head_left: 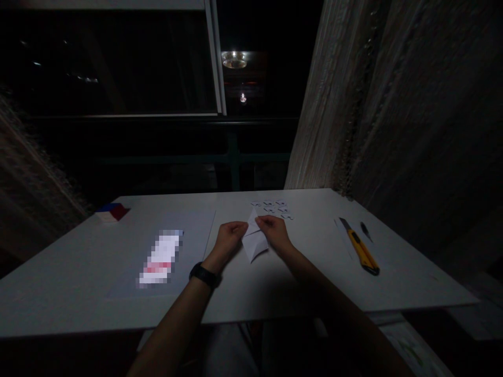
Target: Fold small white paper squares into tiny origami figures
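A folded white sheet of paper (255, 245) is held up over the middle of the white table (314, 293), its point toward the far side and a loose flap hanging below. My left hand (230, 240) pinches its left edge between thumb and fingers; a dark watch (205, 275) is on that wrist. On the opposite edge, my right hand (277, 233) is closed on the same paper. Just beyond my hands lie several small white pieces with dark marks (282, 203), too dim to make out.
Left: a lit phone (161, 256), blurred out, on a large paper sheet (200, 230), and a colored cube (111, 212) near the far corner. Right: a yellow box cutter (362, 250) and a dark pen (365, 230). Curtains (314, 110) and a dark window stand behind the table.
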A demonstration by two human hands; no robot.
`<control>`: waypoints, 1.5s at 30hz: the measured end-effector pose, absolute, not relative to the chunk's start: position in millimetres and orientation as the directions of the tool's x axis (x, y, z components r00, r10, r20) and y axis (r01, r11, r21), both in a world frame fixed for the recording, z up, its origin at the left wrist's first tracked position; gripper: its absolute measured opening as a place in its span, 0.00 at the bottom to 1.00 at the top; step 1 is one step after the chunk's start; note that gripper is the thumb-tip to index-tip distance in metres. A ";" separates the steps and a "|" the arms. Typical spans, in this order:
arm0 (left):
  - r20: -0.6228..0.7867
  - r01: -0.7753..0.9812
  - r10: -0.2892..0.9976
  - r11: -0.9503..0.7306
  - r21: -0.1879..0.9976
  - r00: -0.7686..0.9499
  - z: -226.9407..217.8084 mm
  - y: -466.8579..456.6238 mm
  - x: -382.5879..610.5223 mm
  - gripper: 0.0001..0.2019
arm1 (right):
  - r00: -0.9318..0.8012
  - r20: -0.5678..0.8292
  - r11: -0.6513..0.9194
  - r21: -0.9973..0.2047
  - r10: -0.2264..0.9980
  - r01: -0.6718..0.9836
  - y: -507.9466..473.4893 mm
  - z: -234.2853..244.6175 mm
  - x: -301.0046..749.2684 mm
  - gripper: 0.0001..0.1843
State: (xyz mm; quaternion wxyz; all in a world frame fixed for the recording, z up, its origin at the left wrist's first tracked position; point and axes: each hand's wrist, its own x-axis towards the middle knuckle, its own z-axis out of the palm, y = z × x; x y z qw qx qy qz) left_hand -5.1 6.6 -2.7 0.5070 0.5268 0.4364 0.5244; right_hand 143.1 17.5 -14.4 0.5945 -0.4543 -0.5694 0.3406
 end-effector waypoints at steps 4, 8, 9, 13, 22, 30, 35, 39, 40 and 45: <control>0.078 -0.090 0.992 -0.068 0.994 0.104 -4.9 6.3 -5.1 0.16 | 0.117 0.351 0.336 -0.933 0.929 0.128 17.7 -15.6 144.9 0.15; 0.060 -0.111 0.994 -0.049 0.993 0.097 -7.8 7.7 -5.2 0.16 | 0.098 0.302 0.280 -0.941 0.948 0.189 17.9 -17.5 145.2 0.19; 0.056 -0.109 0.994 -0.046 0.993 0.090 -8.7 8.2 -5.3 0.17 | 0.092 0.285 0.263 -0.944 0.954 0.199 18.1 -18.3 145.0 0.19; 0.052 -0.106 0.996 -0.043 0.993 0.078 -10.8 10.0 -5.5 0.19 | 0.057 0.254 0.238 -0.950 0.966 0.201 18.5 -19.7 144.2 0.17; 0.033 -0.133 0.996 -0.022 0.991 0.083 -8.9 8.3 -5.6 0.19 | 0.063 0.293 0.274 -0.938 0.954 0.212 18.4 -21.9 143.4 0.16; 0.013 -0.133 0.994 0.001 0.991 0.106 -7.9 7.1 -5.7 0.19 | 0.055 0.269 0.253 -0.946 0.962 0.205 18.6 -19.8 142.9 0.17; 0.026 -0.065 0.996 -0.020 0.998 0.089 -9.4 8.6 -6.4 0.15 | 0.046 0.264 0.250 -0.947 0.964 0.201 17.3 -18.7 142.4 0.17; 0.061 0.016 0.997 -0.062 0.998 0.053 -9.4 9.0 -6.9 0.14 | 0.019 0.276 0.270 -0.949 0.961 0.161 17.9 -19.7 142.4 0.16; 0.068 0.022 0.997 -0.069 0.997 0.046 -9.1 8.9 -6.9 0.14 | 0.013 0.285 0.280 -0.947 0.958 0.156 18.2 -19.9 142.4 0.17; 0.048 -0.032 0.996 -0.046 0.998 0.070 -7.1 7.4 -6.1 0.14 | 0.027 0.275 0.269 -0.952 0.961 0.150 19.0 -20.7 142.8 0.16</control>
